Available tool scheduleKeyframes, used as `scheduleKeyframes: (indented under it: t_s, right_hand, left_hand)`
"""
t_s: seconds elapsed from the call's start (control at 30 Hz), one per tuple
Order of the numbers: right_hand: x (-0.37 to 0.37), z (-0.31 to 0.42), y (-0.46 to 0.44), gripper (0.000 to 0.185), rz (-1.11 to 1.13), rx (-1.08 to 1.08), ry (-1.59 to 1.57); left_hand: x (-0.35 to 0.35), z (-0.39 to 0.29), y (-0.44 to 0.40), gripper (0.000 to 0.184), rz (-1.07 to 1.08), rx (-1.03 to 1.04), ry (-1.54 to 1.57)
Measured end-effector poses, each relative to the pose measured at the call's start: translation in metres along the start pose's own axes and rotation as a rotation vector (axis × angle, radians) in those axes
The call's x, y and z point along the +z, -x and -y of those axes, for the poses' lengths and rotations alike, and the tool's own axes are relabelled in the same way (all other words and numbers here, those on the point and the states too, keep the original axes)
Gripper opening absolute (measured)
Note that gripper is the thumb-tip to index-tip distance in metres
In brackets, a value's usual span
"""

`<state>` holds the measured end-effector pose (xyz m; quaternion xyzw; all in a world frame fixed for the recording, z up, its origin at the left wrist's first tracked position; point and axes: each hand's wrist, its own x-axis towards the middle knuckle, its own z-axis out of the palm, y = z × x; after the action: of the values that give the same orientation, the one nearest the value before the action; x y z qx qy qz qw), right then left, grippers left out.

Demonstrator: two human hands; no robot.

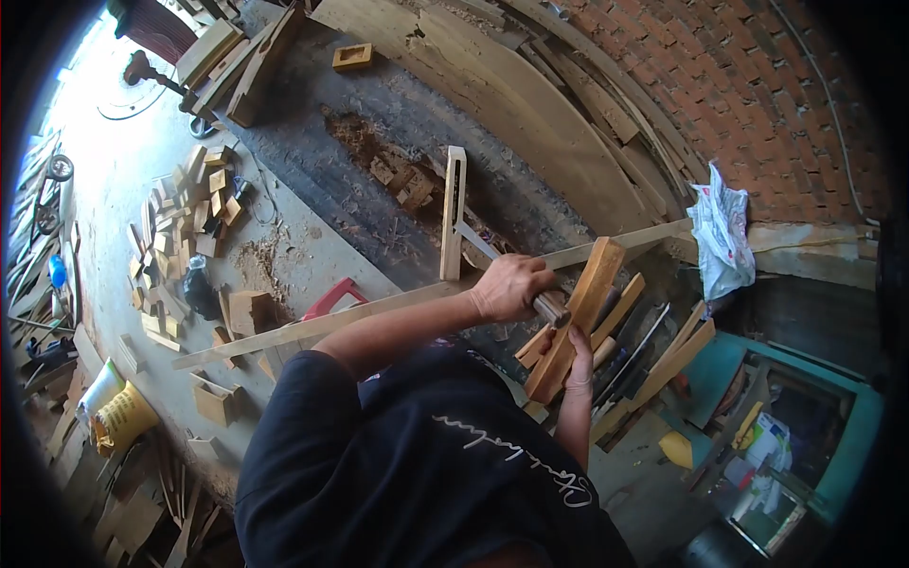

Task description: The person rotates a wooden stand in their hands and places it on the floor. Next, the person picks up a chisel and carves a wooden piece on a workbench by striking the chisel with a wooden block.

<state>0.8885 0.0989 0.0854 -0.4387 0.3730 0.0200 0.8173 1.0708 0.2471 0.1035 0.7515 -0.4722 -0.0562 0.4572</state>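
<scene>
My left hand point(516, 286) is closed round a tool with a wooden handle point(552, 309). A flat metal blade point(476, 240) extends from its far side towards a slotted pale wooden piece point(454, 218) on the dark bench. Close by on the right, my right hand point(579, 364) grips a long wooden block point(577, 322), held at a slant with a smaller wooden part jutting from its side. The tool's handle end is next to the block; whether they touch is unclear.
A long wooden strip point(379, 308) crosses under my left forearm. Wood shavings point(365, 142) and a small yellow block point(352, 57) lie on the bench. Several tools and wood pieces point(653, 355) stand right of my hands, near a white plastic bag point(721, 232). Offcuts point(175, 222) cover the floor at left.
</scene>
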Motion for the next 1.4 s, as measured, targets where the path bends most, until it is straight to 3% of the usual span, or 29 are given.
scheduleKeyframes:
  t_s: [0.23,0.3,0.4,0.77,0.83,0.9,0.97,1.03,1.1,1.17,1.2,1.23,1.37,1.4]
  right_hand:
    - [0.032,0.008,0.023,0.039,0.024,-0.121,0.012]
    - [0.033,0.001,0.027,0.04,0.003,-0.126,0.011]
    - [0.038,-0.003,0.031,0.041,-0.015,-0.148,0.021]
    - [0.075,0.014,0.051,0.044,-0.015,-0.21,0.115]
    - [0.097,0.028,0.061,0.041,-0.103,-0.449,0.329]
    - [0.116,0.043,0.072,0.04,-0.09,-0.523,0.402]
    - [0.135,0.046,0.075,0.041,-0.055,-0.869,0.449]
    - [0.132,0.035,0.07,0.043,-0.06,-0.88,0.434]
    - [0.118,0.017,0.058,0.05,-0.044,-0.584,0.915]
    - [0.141,0.015,0.043,0.056,-0.106,-0.58,0.975]
    - [0.138,0.018,0.045,0.062,-0.112,-0.635,1.011]
    - [0.142,0.022,0.051,0.054,-0.186,-0.706,0.984]
    - [0.155,0.027,0.057,0.034,-0.051,-1.085,0.512]
    - [0.137,0.017,0.051,0.038,-0.04,-1.099,0.714]
  left_hand:
    - [0.004,0.027,0.011,0.03,0.003,0.032,0.096]
    - [0.004,0.03,0.012,0.027,-0.08,0.061,0.126]
    - [0.001,0.031,0.01,0.036,-0.257,0.04,0.142]
    - [0.001,0.043,0.018,0.033,-0.511,-0.097,0.237]
    - [-0.003,0.044,0.018,0.027,-0.508,-0.138,0.244]
    - [-0.007,0.046,0.017,0.027,-0.524,-0.154,0.266]
    - [-0.009,0.046,0.017,0.027,-0.539,-0.168,0.29]
    - [-0.013,0.047,0.017,0.026,-0.513,-0.181,0.305]
    - [-0.014,0.052,0.016,0.026,-0.52,-0.143,0.28]
    - [-0.015,0.052,0.016,0.027,-0.519,-0.102,0.258]
    - [-0.017,0.05,0.014,0.028,-0.517,-0.134,0.303]
    - [-0.018,0.049,0.014,0.029,-0.514,-0.174,0.349]
    - [-0.011,0.054,0.016,0.028,-0.48,-0.191,0.318]
    - [-0.012,0.054,0.016,0.028,-0.481,-0.187,0.315]
